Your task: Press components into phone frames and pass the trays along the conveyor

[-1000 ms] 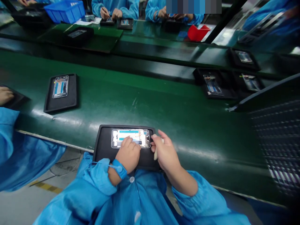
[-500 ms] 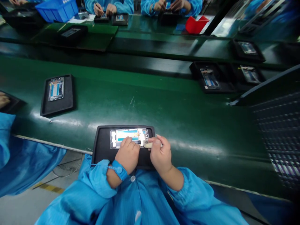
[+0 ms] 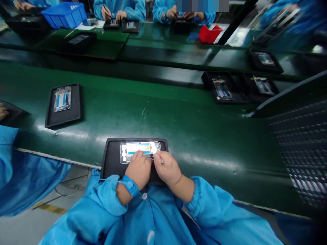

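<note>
- Far left of the fingers, a co-worker's blue sleeve (image 3: 10, 163) fills the edge of the view, with a dark tray corner (image 3: 11, 114) above it.
- Left of and beyond the fingers, a second black tray (image 3: 76, 109) lies on the green worktop (image 3: 194, 129), carrying another phone frame (image 3: 62, 98), well apart from both hands.
- The left hand (image 3: 139, 170), a blue wrist strap (image 3: 129, 185) around its wrist, rests on the near black tray (image 3: 111, 160); its fingers (image 3: 138, 156) lie curled and narrow, pressing the near edge of the open phone frame (image 3: 140, 150) and gripping nothing that shows.
- The phone frame lies flat in the near tray, lengthwise, directly under and just beyond both sets of fingertips, brightly lit.
- The right hand (image 3: 166, 168) sits just beside the left, touching or almost touching it; its fingers are closed on a small pale tool (image 3: 161, 160), whose tip meets the frame's near right corner.
- Right of and far beyond the fingers, more black trays (image 3: 222, 92) with frames sit on the far side of the worktop.
- Across the top, other people in blue coats work at their own trays beside a blue bin (image 3: 65, 14) and a red box (image 3: 209, 33).
</note>
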